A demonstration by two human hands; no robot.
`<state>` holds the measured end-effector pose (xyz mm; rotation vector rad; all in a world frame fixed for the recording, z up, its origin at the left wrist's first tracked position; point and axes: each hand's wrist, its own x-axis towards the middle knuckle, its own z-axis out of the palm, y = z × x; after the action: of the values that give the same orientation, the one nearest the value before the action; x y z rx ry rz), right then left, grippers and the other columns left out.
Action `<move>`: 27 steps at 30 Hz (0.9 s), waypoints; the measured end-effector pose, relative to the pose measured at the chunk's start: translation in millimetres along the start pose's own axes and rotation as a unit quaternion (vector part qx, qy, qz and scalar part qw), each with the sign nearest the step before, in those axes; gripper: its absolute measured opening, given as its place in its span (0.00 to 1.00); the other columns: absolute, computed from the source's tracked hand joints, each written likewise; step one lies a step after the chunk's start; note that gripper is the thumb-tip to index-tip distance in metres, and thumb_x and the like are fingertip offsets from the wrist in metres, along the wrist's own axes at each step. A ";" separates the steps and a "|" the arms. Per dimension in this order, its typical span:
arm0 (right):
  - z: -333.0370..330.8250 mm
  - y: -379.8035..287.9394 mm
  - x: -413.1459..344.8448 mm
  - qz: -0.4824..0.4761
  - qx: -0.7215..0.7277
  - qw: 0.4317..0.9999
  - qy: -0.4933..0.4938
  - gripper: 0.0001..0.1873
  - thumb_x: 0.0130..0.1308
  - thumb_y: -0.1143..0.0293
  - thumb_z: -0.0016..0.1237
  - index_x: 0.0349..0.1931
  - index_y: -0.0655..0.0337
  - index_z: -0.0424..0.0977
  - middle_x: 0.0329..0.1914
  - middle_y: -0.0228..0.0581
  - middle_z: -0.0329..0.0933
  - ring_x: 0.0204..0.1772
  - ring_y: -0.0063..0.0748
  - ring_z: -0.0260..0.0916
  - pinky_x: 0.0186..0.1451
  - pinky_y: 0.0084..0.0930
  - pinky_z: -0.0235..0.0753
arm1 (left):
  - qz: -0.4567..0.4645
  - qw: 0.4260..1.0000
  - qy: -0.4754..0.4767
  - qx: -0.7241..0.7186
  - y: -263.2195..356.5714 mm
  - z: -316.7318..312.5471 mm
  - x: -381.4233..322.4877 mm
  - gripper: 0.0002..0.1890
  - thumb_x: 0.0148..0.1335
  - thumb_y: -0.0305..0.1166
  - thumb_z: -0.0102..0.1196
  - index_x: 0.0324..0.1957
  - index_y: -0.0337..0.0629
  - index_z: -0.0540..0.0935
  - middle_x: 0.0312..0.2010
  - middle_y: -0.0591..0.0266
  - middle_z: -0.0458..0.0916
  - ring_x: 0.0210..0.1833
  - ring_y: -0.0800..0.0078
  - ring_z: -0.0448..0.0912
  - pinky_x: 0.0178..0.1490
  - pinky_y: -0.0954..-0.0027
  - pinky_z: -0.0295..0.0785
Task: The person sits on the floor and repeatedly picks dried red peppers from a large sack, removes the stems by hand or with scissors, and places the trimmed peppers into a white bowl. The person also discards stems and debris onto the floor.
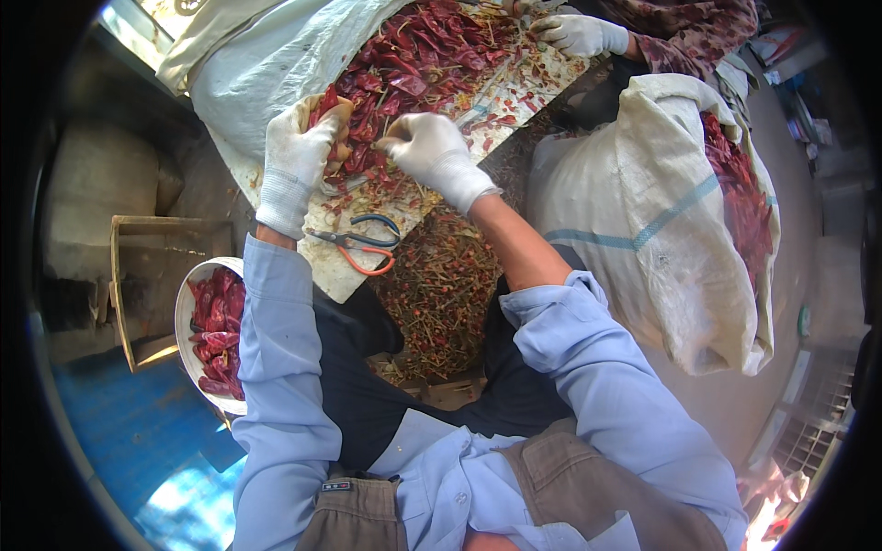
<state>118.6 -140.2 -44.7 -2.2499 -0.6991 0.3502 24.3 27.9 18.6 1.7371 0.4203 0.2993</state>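
My left hand [298, 155], in a white knit glove with tan fingertips, grips dried red chili peppers [331, 101] at the near edge of a pile. Beside it, my right hand [435, 153], gloved alike, has its thumb and fingers pinched together; I cannot make out anything held in them. Both hands are above a pale board [332, 270] strewn with pepper scraps and stems. The pile of dried red chilies [406, 58] spreads beyond them. A pair of small cutters [337, 238] with one blue and one orange handle lies on the board, below my hands.
A white woven sack [606, 186] of chilies stands at right. Another person's gloved hand [579, 36] is at the board's far end. A white bucket [181, 320] of chilies and a wooden frame [117, 289] are at left. Stems and scraps [441, 296] heap between my legs.
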 end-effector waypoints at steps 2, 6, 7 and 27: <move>15.0 -2.9 -1.1 -0.014 -0.102 0.994 -0.047 0.26 0.66 0.44 0.60 0.38 0.62 0.85 0.37 0.54 0.86 0.45 0.55 0.85 0.54 0.47 0.81 | 0.006 1.000 0.005 0.009 -1.5 -2.0 -1.0 0.13 0.72 0.32 0.64 0.51 0.33 0.86 0.32 0.68 0.83 0.25 0.85 0.76 0.28 0.81 0.73; 40.3 0.0 -0.2 -0.023 -0.157 0.985 -0.066 0.22 0.64 0.49 0.61 0.36 0.63 0.84 0.38 0.55 0.86 0.47 0.57 0.84 0.54 0.48 0.81 | 0.028 0.999 0.012 0.018 -5.5 -3.0 -1.6 0.11 0.70 0.30 0.65 0.50 0.34 0.87 0.31 0.69 0.85 0.24 0.87 0.76 0.27 0.81 0.73; 44.3 1.6 0.7 -0.023 -0.161 0.985 -0.063 0.20 0.64 0.51 0.60 0.36 0.63 0.84 0.39 0.55 0.86 0.47 0.57 0.84 0.54 0.48 0.81 | 0.025 0.999 0.015 0.021 -6.4 -3.5 -1.8 0.10 0.70 0.29 0.65 0.50 0.35 0.87 0.31 0.69 0.86 0.24 0.88 0.76 0.26 0.81 0.72; 40.4 0.0 3.0 0.042 -0.045 0.998 -0.010 0.17 0.63 0.56 0.64 0.40 0.63 0.86 0.39 0.53 0.87 0.48 0.58 0.84 0.55 0.47 0.81 | 0.077 0.973 0.026 0.214 -27.4 -24.7 5.4 0.13 0.65 0.33 0.69 0.47 0.35 0.88 0.30 0.59 0.88 0.29 0.77 0.83 0.35 0.71 0.76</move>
<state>103.2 -115.2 -72.6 -2.3691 -0.6431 0.3900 15.6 56.8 -3.2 2.1949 0.4106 0.3870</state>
